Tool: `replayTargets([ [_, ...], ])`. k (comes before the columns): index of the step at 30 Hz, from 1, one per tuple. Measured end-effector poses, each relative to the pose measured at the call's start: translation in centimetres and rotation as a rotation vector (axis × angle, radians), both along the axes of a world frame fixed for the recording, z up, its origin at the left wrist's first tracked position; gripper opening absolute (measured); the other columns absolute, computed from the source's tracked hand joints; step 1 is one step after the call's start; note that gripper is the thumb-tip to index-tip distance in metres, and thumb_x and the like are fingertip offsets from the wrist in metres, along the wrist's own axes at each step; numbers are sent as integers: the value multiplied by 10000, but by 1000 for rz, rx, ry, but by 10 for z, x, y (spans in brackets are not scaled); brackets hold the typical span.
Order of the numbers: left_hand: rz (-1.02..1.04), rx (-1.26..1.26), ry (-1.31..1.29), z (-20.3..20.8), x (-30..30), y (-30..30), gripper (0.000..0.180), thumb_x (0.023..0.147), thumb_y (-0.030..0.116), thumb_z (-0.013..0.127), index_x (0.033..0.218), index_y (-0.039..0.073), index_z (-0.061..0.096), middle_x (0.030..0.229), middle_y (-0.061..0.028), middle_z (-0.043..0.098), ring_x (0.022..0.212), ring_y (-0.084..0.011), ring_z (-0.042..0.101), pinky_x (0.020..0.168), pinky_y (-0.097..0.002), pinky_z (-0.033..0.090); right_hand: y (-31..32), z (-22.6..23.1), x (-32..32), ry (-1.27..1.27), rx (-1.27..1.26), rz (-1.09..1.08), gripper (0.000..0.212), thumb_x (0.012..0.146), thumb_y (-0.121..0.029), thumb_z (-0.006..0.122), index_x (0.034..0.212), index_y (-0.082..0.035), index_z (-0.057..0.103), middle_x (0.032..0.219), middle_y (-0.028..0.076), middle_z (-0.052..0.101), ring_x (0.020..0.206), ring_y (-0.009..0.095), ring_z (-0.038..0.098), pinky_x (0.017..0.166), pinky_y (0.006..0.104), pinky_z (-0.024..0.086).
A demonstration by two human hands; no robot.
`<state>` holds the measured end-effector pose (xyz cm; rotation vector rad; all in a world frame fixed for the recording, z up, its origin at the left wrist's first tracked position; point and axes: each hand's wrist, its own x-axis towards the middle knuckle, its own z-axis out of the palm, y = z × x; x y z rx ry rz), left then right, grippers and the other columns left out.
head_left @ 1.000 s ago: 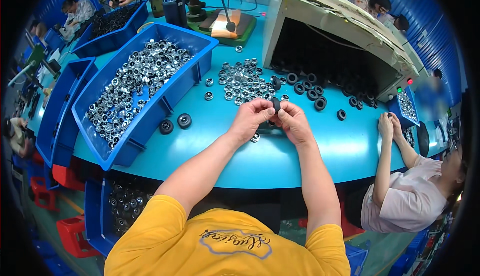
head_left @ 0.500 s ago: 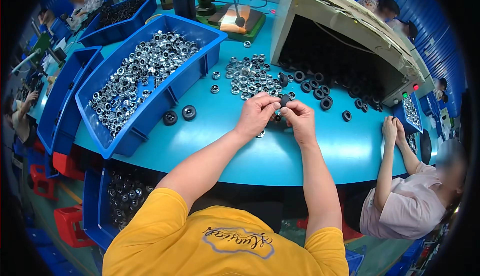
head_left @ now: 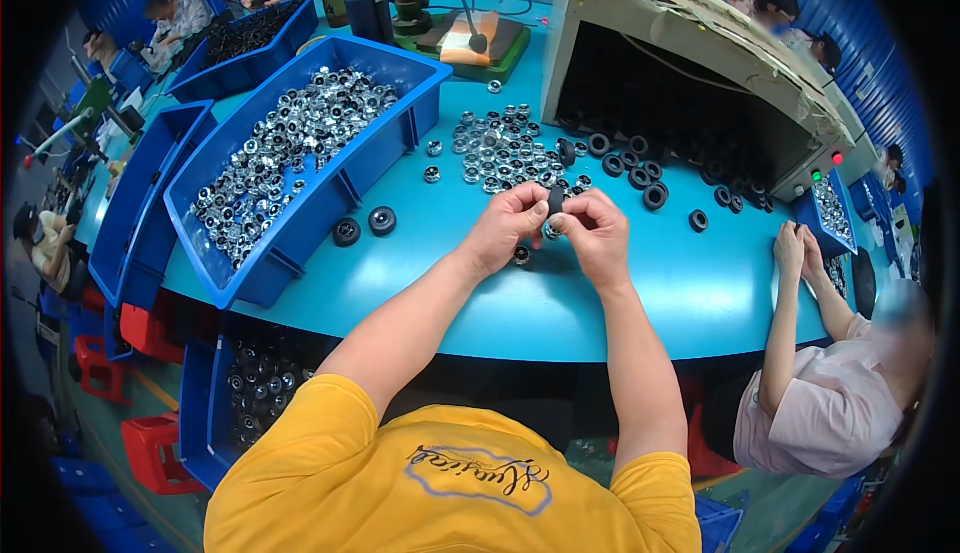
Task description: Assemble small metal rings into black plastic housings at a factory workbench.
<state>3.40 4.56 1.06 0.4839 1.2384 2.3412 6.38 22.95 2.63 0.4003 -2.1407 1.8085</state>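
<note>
**Black ring, held between two hands over the tabletop**

Left hand (head_left: 512,225) and right hand (head_left: 597,235): both pinched on one small black ring (head_left: 556,200), fingertips meeting over it; ring lifted clear of the teal tabletop (head_left: 700,288); against the frames a second ago the hands sit nearer the body, still joined on the same ring; judged, the fitting step is ongoing, not finished.

Just beyond the hands: loose pile of silver nuts (head_left: 500,153); to the far right of them, black rings (head_left: 640,168) spilling from a grey box (head_left: 700,63); one silver part (head_left: 521,252) under the hands.

Left of the hands: blue bin (head_left: 400,133) full of silver parts; two black rings (head_left: 364,226) beside it.

Packages and signs: no label legible; red and green lamps (head_left: 825,168) on the box's right corner.
</note>
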Motion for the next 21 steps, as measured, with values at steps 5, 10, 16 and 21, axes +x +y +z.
replayTargets([
  [5, -68, 109, -116, -3, 2, -2, 202, 999, 285, 712, 1083, 116, 640, 963, 19, 653, 825, -103, 606, 688, -264, 505, -7, -1, 1, -42, -131, 52, 134, 841, -62, 843, 875, -17, 721, 868, -24, 596, 720, 67, 564, 617, 225, 449],
  [10, 10, -76, 42, -7, -5, -4, 234, 981, 304, 739, 1089, 114, 655, 948, 24, 636, 781, -87, 589, 658, -251, 491, 0, -1, 0, -410, -460, 262, 159, 884, -149, 833, 932, -64, 707, 771, -44, 567, 660, 64, 515, 581, 226, 400],
  [16, 275, -307, 260, 1, -1, 6, 240, 938, 240, 799, 1055, 95, 646, 941, 36, 616, 748, -59, 557, 598, -213, 458, 6, -4, -6, -470, -525, 369, 201, 952, -243, 777, 964, -109, 628, 744, -60, 542, 635, 50, 474, 556, 212, 343],
  [21, 149, -189, 248, 16, 0, 5, 481, 939, 174, 782, 1374, 72, 603, 1050, 0, 643, 791, -65, 583, 626, -208, 496, 13, 7, -6, -95, -130, 203, 189, 870, -134, 829, 923, -71, 659, 830, -31, 555, 709, 91, 568, 619, 247, 462],
])
